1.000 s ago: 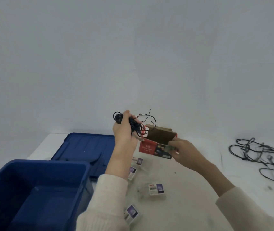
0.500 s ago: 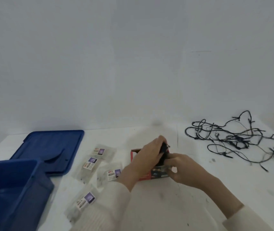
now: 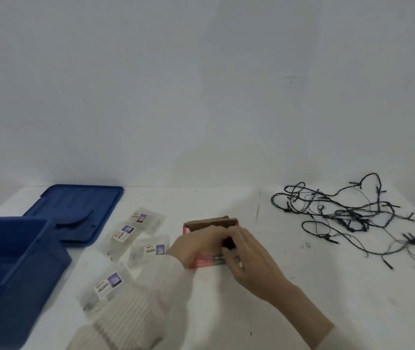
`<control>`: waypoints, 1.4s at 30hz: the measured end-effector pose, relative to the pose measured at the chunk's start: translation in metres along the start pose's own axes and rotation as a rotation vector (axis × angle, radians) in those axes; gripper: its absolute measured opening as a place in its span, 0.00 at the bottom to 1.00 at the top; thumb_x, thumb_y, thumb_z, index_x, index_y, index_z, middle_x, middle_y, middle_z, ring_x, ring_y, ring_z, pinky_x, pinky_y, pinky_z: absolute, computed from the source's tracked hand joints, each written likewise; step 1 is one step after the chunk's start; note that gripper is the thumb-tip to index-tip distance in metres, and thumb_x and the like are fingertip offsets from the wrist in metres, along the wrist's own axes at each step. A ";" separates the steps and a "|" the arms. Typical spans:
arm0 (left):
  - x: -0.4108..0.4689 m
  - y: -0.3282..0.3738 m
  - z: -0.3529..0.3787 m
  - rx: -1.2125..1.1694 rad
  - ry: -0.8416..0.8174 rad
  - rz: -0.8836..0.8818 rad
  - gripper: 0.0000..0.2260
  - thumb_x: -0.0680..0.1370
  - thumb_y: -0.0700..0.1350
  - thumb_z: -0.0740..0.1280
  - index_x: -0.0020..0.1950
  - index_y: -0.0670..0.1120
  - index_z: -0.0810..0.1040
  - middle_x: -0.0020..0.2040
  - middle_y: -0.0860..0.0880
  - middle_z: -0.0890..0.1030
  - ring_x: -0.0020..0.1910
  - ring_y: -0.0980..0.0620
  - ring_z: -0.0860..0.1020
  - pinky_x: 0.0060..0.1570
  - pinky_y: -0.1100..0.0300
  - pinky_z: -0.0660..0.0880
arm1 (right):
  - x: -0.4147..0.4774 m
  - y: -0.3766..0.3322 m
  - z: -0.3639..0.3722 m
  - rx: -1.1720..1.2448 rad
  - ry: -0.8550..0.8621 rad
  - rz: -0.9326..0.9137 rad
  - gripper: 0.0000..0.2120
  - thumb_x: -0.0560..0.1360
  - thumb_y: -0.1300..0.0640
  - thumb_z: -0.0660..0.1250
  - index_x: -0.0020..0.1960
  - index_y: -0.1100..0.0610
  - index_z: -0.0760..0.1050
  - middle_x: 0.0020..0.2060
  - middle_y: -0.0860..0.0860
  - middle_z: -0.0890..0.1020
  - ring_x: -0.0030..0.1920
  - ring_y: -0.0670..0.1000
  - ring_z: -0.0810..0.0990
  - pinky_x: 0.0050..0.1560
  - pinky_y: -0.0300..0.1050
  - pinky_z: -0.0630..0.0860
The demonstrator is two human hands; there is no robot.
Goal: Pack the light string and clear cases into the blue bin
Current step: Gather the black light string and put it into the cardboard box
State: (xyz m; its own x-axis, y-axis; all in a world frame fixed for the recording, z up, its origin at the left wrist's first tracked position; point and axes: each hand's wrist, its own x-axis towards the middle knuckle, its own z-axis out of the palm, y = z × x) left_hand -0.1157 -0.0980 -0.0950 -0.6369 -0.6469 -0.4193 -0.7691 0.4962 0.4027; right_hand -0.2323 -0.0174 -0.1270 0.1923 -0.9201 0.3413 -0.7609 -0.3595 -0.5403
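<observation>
Head view. Both hands meet on a small red box (image 3: pixel 205 263) that stands open-topped on the white table (image 3: pixel 327 299). The left hand (image 3: pixel 199 245) lies over the box's mouth with its fingers bent down onto a dark bundle (image 3: pixel 229 243). The right hand (image 3: pixel 249 260) clasps the box's near right corner, fingers against the printed front; how firmly either hand squeezes cannot be told. The light string (image 3: pixel 353 215) lies loose and tangled to the right of the grip and somewhat beyond it, well apart from both hands. Its spread runs mainly left to right, and the right hand is the nearer. Four clear cases (image 3: pixel 123 234) lie flat just left of the grip, the nearest almost touching the left sleeve (image 3: pixel 138 299), so the left hand serves them best. The blue bin (image 3: pixel 34 251) sits farther left still, past the cases, with its lid (image 3: pixel 75 205) lying flat behind it. Judged from this layout, nothing of the task is in the bin yet, though its inside is only partly in view. Every transfer would run leftward across the grip, the string's being the longest.
</observation>
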 end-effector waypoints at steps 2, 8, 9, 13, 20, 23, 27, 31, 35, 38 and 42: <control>-0.002 -0.003 -0.004 -0.147 -0.019 -0.010 0.09 0.77 0.35 0.60 0.46 0.48 0.74 0.45 0.49 0.76 0.45 0.51 0.75 0.43 0.71 0.69 | 0.002 0.001 0.002 -0.034 -0.046 -0.007 0.08 0.78 0.55 0.55 0.55 0.54 0.69 0.48 0.46 0.75 0.45 0.43 0.69 0.45 0.35 0.63; -0.020 -0.009 -0.024 -0.273 -0.022 -0.002 0.22 0.70 0.32 0.65 0.63 0.46 0.75 0.51 0.56 0.77 0.50 0.56 0.76 0.51 0.66 0.72 | 0.011 0.001 0.009 -0.331 -0.105 -0.142 0.17 0.77 0.53 0.47 0.37 0.54 0.71 0.29 0.50 0.78 0.31 0.54 0.75 0.48 0.46 0.69; -0.024 -0.009 -0.023 -0.232 0.032 0.024 0.22 0.68 0.32 0.64 0.60 0.47 0.77 0.48 0.59 0.77 0.47 0.59 0.75 0.45 0.70 0.71 | 0.013 -0.002 0.009 -0.366 -0.122 -0.146 0.17 0.77 0.53 0.48 0.36 0.54 0.71 0.27 0.50 0.78 0.29 0.54 0.74 0.46 0.46 0.71; -0.032 -0.013 -0.012 -0.166 0.181 0.005 0.25 0.67 0.30 0.59 0.59 0.50 0.79 0.53 0.54 0.81 0.49 0.56 0.77 0.45 0.67 0.73 | 0.022 -0.014 0.009 -0.529 -0.155 -0.165 0.21 0.73 0.52 0.48 0.30 0.55 0.74 0.26 0.49 0.79 0.29 0.52 0.76 0.44 0.45 0.61; -0.036 0.001 0.004 -0.205 0.447 -0.040 0.20 0.76 0.35 0.55 0.66 0.47 0.73 0.61 0.46 0.78 0.60 0.48 0.75 0.58 0.62 0.69 | 0.030 -0.017 -0.001 -0.529 -0.391 -0.071 0.25 0.77 0.51 0.41 0.51 0.60 0.75 0.49 0.55 0.80 0.51 0.57 0.76 0.58 0.55 0.62; -0.038 0.006 0.012 -0.334 0.169 -0.158 0.17 0.80 0.46 0.51 0.68 0.52 0.66 0.56 0.41 0.78 0.54 0.42 0.76 0.48 0.55 0.68 | 0.030 -0.010 -0.012 -0.065 -0.467 0.097 0.13 0.76 0.59 0.55 0.44 0.64 0.76 0.41 0.59 0.80 0.40 0.53 0.74 0.48 0.47 0.69; -0.031 0.003 0.013 -0.123 -0.053 -0.222 0.20 0.75 0.57 0.58 0.66 0.53 0.66 0.54 0.45 0.77 0.50 0.46 0.74 0.48 0.55 0.69 | 0.009 0.016 -0.024 0.280 -0.048 0.125 0.10 0.70 0.66 0.62 0.38 0.60 0.82 0.41 0.49 0.82 0.43 0.44 0.77 0.48 0.31 0.71; -0.014 0.005 0.014 0.282 0.047 -0.133 0.11 0.78 0.41 0.60 0.59 0.44 0.71 0.56 0.42 0.78 0.52 0.42 0.77 0.44 0.56 0.69 | 0.002 0.067 -0.033 -0.011 0.158 0.210 0.13 0.70 0.70 0.64 0.48 0.59 0.82 0.51 0.52 0.78 0.57 0.50 0.73 0.60 0.37 0.63; 0.003 -0.003 0.002 0.315 0.156 -0.154 0.09 0.78 0.38 0.60 0.57 0.43 0.73 0.55 0.42 0.79 0.52 0.43 0.78 0.48 0.55 0.73 | 0.003 0.124 -0.060 -0.478 -0.056 0.538 0.26 0.69 0.62 0.63 0.68 0.55 0.69 0.66 0.58 0.69 0.68 0.59 0.63 0.64 0.54 0.63; 0.011 -0.007 -0.008 0.282 0.193 -0.161 0.09 0.77 0.38 0.61 0.56 0.42 0.73 0.56 0.44 0.79 0.53 0.44 0.78 0.50 0.56 0.73 | -0.005 0.142 -0.082 -0.660 -0.313 0.769 0.29 0.73 0.54 0.62 0.72 0.52 0.58 0.68 0.56 0.64 0.69 0.58 0.61 0.63 0.54 0.65; 0.007 0.008 -0.022 0.257 0.250 -0.170 0.13 0.74 0.37 0.63 0.59 0.41 0.71 0.60 0.43 0.75 0.58 0.45 0.73 0.52 0.56 0.71 | -0.016 0.145 -0.085 -0.705 -0.213 0.618 0.15 0.75 0.64 0.57 0.60 0.57 0.72 0.57 0.53 0.75 0.58 0.54 0.73 0.53 0.45 0.71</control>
State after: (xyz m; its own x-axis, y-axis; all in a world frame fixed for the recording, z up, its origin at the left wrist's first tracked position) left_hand -0.1252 -0.1117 -0.0767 -0.4916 -0.8374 -0.2388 -0.8706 0.4785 0.1145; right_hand -0.3988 -0.0415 -0.1453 -0.3119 -0.9495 -0.0336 -0.9499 0.3109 0.0325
